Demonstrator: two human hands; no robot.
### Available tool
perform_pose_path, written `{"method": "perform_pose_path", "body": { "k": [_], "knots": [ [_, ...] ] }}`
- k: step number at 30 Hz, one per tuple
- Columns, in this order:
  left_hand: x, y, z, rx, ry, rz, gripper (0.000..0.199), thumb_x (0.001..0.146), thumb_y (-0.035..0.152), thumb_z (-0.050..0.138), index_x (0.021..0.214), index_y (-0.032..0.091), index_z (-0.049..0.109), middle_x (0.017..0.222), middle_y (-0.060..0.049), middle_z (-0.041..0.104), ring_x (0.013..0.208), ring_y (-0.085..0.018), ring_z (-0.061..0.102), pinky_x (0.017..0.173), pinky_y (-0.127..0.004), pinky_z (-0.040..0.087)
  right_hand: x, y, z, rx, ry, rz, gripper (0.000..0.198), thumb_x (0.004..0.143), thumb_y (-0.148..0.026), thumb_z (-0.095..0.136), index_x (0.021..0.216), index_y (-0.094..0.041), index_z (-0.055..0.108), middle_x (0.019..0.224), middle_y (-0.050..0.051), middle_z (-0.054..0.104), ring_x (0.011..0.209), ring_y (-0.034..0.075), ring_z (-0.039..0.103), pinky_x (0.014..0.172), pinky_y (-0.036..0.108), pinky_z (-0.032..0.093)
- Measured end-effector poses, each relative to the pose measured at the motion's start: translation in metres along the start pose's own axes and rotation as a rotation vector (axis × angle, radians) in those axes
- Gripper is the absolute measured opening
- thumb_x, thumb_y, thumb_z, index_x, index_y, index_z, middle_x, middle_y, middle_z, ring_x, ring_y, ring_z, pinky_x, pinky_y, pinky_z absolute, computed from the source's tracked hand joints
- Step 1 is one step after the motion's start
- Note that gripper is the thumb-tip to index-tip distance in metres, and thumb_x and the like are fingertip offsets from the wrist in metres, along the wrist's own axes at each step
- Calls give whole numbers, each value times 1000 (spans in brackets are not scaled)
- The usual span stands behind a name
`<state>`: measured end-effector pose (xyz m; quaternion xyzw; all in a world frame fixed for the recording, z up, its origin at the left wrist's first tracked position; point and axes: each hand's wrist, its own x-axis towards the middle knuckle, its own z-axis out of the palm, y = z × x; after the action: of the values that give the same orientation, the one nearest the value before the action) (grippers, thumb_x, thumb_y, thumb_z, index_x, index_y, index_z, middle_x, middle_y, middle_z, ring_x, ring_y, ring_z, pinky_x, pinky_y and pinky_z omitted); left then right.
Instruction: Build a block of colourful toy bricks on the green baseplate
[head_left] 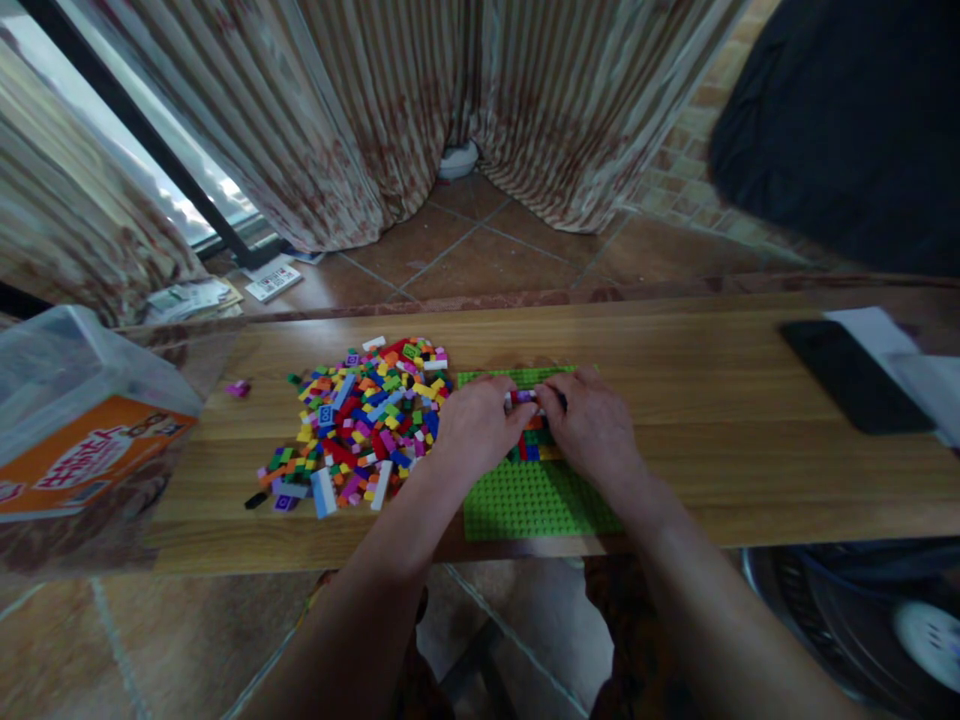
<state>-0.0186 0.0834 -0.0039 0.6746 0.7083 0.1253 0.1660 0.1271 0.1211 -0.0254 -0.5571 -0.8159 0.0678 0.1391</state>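
Note:
A green studded baseplate [540, 508] lies on the wooden table, with a small build of coloured bricks [534, 452] on its upper middle part. Over that build my left hand [480, 422] and my right hand [589, 420] face each other, fingers bent inward. Between their fingertips shows a short row of toy bricks [523, 397], purple and white in part. Both hands are closed on this row, one at each end. My fingers cover much of it, so I cannot tell whether it is pressed onto the build.
A heap of loose toy bricks [367, 420] spreads left of the baseplate. Further left stands a clear plastic box [82, 420] with an orange label. At the table's right end lie a black phone-like slab [855, 375] and white papers [874, 330]. Striped curtains [420, 100] hang beyond.

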Motion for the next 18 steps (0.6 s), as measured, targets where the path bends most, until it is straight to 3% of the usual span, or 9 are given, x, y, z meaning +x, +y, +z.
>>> {"method": "perform_pose_path", "body": {
  "k": [11, 18],
  "knots": [
    [0, -5, -5, -94, 14, 35, 26, 89, 40, 56, 97, 19, 70, 92, -7, 73, 85, -21, 67, 77, -30, 50, -1, 0, 0, 18, -13, -1, 32, 97, -36, 44, 88, -18, 70, 87, 9, 63, 76, 20, 57, 69, 31, 38],
    [4, -44, -31, -298, 167, 0, 23, 89, 26, 55, 103, 17, 71, 94, -5, 75, 86, -17, 68, 79, -27, 51, 0, -4, 3, 34, -14, -55, 31, 97, -31, 42, 86, -19, 69, 87, 8, 63, 77, 20, 58, 72, 31, 40]
  ]
}}
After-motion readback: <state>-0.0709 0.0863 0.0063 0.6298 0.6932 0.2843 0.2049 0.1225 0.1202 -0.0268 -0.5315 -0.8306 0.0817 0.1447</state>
